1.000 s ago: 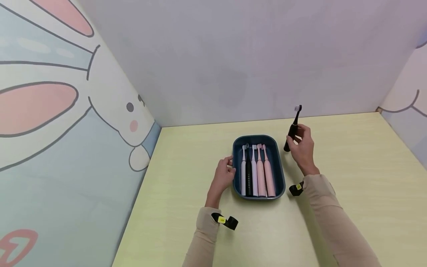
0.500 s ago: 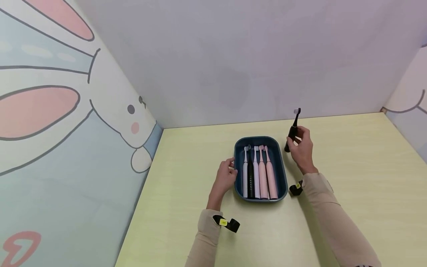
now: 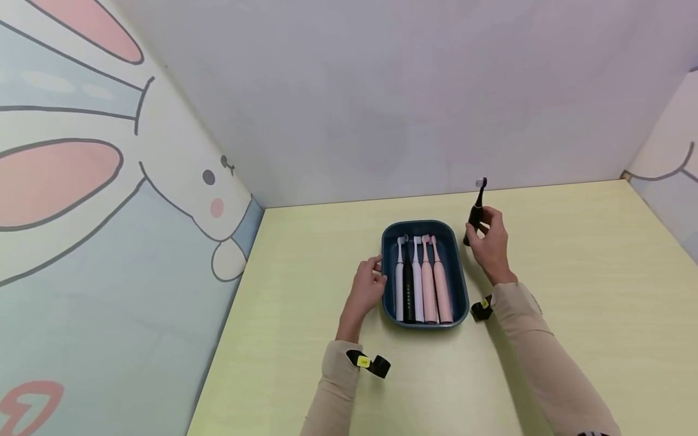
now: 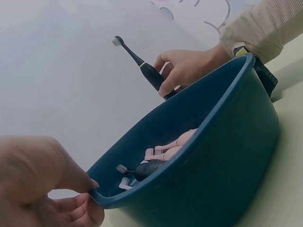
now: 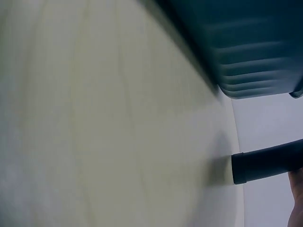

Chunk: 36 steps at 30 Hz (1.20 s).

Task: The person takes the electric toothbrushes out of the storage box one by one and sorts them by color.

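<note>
Beyond a pale yellow-green table point(image 3: 305, 254) I'm seeing a lavender-grey wall point(image 3: 382, 109), with a cartoon rabbit mural point(image 3: 180, 175) filling the left side. My right hand point(image 3: 489, 242) is pinching a black electric toothbrush point(image 3: 476, 214) between thumb and fingers, closed around the handle and holding it head-up and leaning. My left hand point(image 3: 366, 289) is gripping the left rim of a navy tub point(image 4: 232, 151), and the toothbrush is tilting just beside that tub's far right corner.

The left wrist view is showing the grip more plainly than the head view: the thumb is pressing on the lip, the fingers curling beneath. The right wrist view is adding the handle's blunt cylindrical end and ribs running along the tub's outer side. Only the head view is laying out the five electric toothbrushes point(image 3: 429, 290) lying inside, heads toward the wall: white, black, lilac and two pink.

The tub is looking smooth-rimmed and round-cornered; the table is carrying faint grain; beige sleeves point(image 3: 338, 387) are wrinkling at the cuffs.
</note>
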Motion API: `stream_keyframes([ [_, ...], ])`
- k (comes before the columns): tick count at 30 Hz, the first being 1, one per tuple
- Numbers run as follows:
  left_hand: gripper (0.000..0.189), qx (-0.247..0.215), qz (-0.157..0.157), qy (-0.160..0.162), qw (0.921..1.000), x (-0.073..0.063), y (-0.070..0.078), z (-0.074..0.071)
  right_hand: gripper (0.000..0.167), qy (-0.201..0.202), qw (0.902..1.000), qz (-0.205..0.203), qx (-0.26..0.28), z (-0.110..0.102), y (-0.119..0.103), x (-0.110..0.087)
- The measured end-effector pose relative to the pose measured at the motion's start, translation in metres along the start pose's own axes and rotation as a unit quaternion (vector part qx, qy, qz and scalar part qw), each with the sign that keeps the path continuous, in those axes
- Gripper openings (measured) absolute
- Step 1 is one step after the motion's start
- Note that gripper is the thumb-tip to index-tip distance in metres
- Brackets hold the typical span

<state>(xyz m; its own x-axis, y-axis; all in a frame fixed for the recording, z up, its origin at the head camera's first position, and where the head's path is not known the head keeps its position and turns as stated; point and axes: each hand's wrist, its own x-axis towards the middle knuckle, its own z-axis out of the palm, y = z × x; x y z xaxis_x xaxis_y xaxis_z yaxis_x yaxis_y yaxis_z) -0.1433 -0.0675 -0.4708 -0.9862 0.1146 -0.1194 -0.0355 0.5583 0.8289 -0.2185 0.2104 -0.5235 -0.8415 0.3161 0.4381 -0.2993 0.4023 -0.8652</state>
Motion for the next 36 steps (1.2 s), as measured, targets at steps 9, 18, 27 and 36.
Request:
stream_keyframes([
  [9, 0.048, 0.009, 0.005, 0.002, 0.9999, 0.004, -0.001, -0.001, 0.046, 0.002, 0.9999, -0.012, -0.003, 0.001, 0.004, 0.002],
  [18, 0.048, 0.009, -0.004, -0.001, 1.0000, 0.007, -0.003, 0.002, 0.047, -0.012, 0.9999, -0.009, -0.008, 0.000, 0.006, 0.002],
  [27, 0.048, 0.010, -0.001, 0.001, 0.9999, 0.010, -0.004, 0.002, 0.050, -0.027, 0.9996, -0.002, -0.003, 0.001, 0.006, 0.004],
  [36, 0.048, 0.014, 0.000, -0.001, 0.9999, 0.011, -0.002, 0.001, 0.054, -0.030, 0.9995, -0.004, 0.001, -0.002, 0.005, 0.008],
])
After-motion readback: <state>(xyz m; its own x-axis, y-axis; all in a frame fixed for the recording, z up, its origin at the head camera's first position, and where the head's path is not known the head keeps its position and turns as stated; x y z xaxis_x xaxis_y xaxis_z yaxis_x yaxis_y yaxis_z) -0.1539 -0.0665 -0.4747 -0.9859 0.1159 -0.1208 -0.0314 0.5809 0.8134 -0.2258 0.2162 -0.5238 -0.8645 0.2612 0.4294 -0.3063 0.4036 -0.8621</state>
